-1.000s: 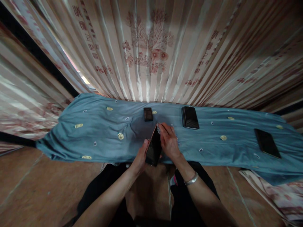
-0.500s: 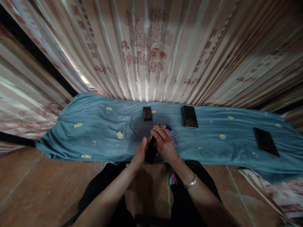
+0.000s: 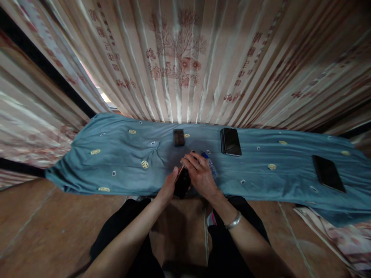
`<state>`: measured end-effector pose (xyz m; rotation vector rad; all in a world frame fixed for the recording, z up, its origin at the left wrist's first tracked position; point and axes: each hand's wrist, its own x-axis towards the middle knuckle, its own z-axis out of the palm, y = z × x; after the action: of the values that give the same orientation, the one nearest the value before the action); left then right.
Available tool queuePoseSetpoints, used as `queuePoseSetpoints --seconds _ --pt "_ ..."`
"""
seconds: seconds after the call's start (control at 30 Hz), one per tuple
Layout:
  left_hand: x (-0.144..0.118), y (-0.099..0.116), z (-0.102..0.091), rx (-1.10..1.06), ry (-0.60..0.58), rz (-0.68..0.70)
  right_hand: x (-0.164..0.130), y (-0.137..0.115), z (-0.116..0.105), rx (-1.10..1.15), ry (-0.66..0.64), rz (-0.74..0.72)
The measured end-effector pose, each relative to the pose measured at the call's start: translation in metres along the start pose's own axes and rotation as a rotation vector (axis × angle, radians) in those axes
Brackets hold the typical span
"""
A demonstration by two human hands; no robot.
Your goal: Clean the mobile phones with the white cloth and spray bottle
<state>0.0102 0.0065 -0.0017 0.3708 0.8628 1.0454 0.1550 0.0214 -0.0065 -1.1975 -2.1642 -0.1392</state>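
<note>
A dark phone [image 3: 182,183] with a coppery edge is held over the near edge of the blue cloth [image 3: 121,162]. My left hand [image 3: 169,185] grips its left side. My right hand [image 3: 199,175] lies over its top and right side, fingers curled on it. Just beyond my right hand a small clear packet with blue print [image 3: 211,165] lies on the cloth, partly hidden by my fingers.
A small dark rectangular object [image 3: 179,137] lies behind my hands. A stack of dark phones [image 3: 231,141] sits right of centre, and another phone [image 3: 328,173] lies far right. A patterned curtain [image 3: 185,58] hangs behind; brown floor tiles [image 3: 43,227] lie in front.
The phone has tipped down from an upright tilt to lie lower and flatter between my hands. My right hand moved over its top, and the clear packet came into sight.
</note>
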Motion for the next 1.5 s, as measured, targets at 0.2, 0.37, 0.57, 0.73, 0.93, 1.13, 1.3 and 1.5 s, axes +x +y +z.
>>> queuePoseSetpoints --seconds 0.2,0.37,0.57,0.73,0.93,1.13,1.3,1.5 --pt "-0.007 -0.003 -0.006 0.344 -0.066 0.030 0.007 0.019 0.004 0.048 -0.008 0.094" --pt "-0.018 0.005 -0.003 0.241 -0.081 -0.035 0.007 0.033 0.014 0.264 0.036 0.298" --pt "-0.023 0.018 0.004 0.039 -0.008 -0.121 0.008 0.051 0.018 0.520 0.034 0.483" --pt "-0.020 0.021 0.008 -0.053 0.026 -0.148 0.012 0.044 0.024 0.947 0.109 0.774" --pt "-0.014 0.017 0.006 -0.148 0.019 -0.084 0.011 0.020 0.035 1.194 0.112 0.950" --pt "-0.008 0.021 0.002 -0.183 0.013 -0.030 0.012 0.005 0.035 1.180 0.071 0.910" --pt "0.001 0.032 -0.002 -0.180 0.083 -0.003 0.009 -0.014 0.034 1.215 -0.054 0.887" --pt "0.001 0.046 -0.003 -0.212 0.165 0.035 0.003 -0.034 0.035 1.211 -0.171 0.907"
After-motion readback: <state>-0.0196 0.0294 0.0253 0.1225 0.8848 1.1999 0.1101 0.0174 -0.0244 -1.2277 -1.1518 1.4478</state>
